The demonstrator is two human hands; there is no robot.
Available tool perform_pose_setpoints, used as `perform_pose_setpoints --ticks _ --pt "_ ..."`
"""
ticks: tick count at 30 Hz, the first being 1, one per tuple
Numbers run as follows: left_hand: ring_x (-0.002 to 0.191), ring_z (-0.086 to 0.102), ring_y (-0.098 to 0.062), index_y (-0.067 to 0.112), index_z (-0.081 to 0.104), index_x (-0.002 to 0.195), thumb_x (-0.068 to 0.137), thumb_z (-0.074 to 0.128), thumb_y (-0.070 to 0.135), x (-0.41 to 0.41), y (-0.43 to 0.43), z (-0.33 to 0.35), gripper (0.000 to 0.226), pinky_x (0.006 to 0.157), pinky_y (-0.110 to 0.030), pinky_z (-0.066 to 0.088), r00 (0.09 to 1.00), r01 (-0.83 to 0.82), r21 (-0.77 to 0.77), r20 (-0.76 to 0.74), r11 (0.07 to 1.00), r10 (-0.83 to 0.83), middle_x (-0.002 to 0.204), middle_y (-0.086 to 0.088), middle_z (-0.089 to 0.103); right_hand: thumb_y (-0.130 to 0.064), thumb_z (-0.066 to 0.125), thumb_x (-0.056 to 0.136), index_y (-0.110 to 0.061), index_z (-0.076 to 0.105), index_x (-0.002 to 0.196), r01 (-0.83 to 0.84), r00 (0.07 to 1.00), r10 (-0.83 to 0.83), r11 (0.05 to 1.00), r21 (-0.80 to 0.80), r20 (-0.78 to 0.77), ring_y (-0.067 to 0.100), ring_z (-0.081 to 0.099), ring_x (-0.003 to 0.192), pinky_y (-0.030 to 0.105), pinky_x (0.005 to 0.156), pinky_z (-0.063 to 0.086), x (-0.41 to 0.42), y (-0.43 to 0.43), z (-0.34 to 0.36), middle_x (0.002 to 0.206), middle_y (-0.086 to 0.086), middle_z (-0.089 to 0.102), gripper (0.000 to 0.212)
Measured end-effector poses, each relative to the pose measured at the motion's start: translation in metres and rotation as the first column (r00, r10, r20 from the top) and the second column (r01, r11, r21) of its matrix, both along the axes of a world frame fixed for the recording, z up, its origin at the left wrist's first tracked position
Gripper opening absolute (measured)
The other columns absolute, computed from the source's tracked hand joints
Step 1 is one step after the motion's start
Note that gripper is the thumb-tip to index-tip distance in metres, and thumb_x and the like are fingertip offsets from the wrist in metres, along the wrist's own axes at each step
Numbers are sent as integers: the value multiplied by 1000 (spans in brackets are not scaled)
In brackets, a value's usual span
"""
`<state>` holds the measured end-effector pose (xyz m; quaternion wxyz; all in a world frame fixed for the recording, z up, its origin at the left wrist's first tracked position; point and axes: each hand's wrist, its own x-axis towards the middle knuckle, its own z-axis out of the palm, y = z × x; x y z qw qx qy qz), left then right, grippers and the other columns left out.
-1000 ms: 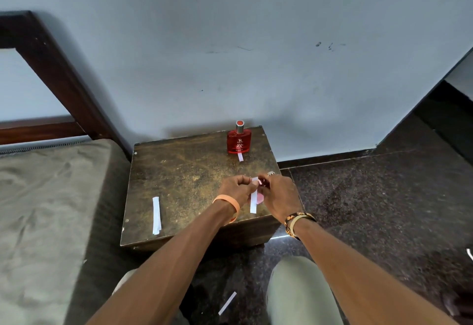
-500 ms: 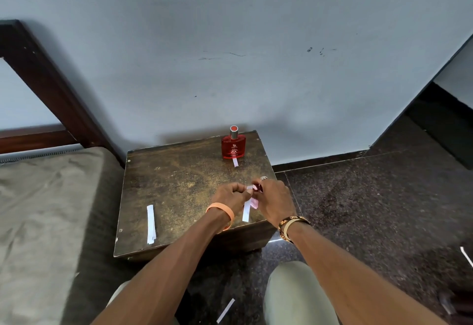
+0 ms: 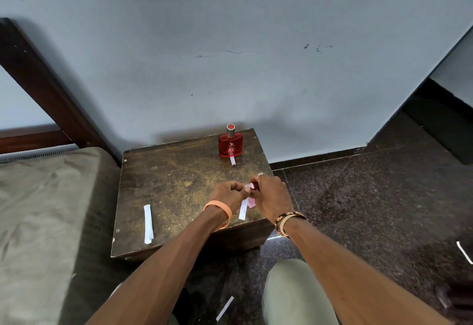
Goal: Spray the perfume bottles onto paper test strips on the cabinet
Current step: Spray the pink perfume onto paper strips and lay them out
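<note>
My left hand (image 3: 229,193) pinches the top of a white paper test strip (image 3: 243,209) that hangs down over the cabinet (image 3: 174,186) near its front right corner. My right hand (image 3: 271,195) is closed around a small pink perfume bottle (image 3: 252,203), mostly hidden by my fingers, held right against the strip. A red perfume bottle (image 3: 230,144) with a silver neck stands upright at the cabinet's back right, with a short strip (image 3: 232,160) lying in front of it. Another long strip (image 3: 148,223) lies at the front left.
A bed with a grey mattress (image 3: 41,217) and dark wooden frame (image 3: 46,89) adjoins the cabinet's left side. The wall (image 3: 230,56) stands directly behind. Loose strips lie on the dark floor, one between my knees (image 3: 224,308) and one at far right (image 3: 464,252).
The camera view has shifted slightly. My hands stay together at the cabinet's front right with the strip and the small bottle; nothing else has moved.
</note>
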<state>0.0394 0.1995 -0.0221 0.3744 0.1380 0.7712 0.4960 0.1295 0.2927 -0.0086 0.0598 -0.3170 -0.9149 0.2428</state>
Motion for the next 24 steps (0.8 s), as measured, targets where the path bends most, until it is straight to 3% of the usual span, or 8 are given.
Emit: perform_pose_setpoints --ticks 12,16,24 --pt "83 67 -24 19 66 68 85 69 14 -1 -1 2 19 85 -46 56 999 0 -6 -37 1000 0 80 -5 71 -17 73 86 -17 67 104 -24 1000 25 999 -41 17 19 65 92 31 84 55 -2 2 1 96 3 70 18" --pt "72 62 -20 18 65 76 86 69 18 -1 2 3 11 77 -38 57 993 7 13 -119 1000 -5 75 -3 67 -18 74 86 -20 70 103 7 1000 -6 999 -46 6 20 67 93 34 86 56 -1 3 -2 97 3 72 18" --pt "56 51 -9 17 65 78 87 68 20 -4 4 0 10 60 -26 46 994 14 2 -108 1000 -14 62 5 58 -20 72 87 -16 71 99 14 1000 -14 998 -66 6 19 66 89 30 79 55 -2 6 0 92 3 71 13"
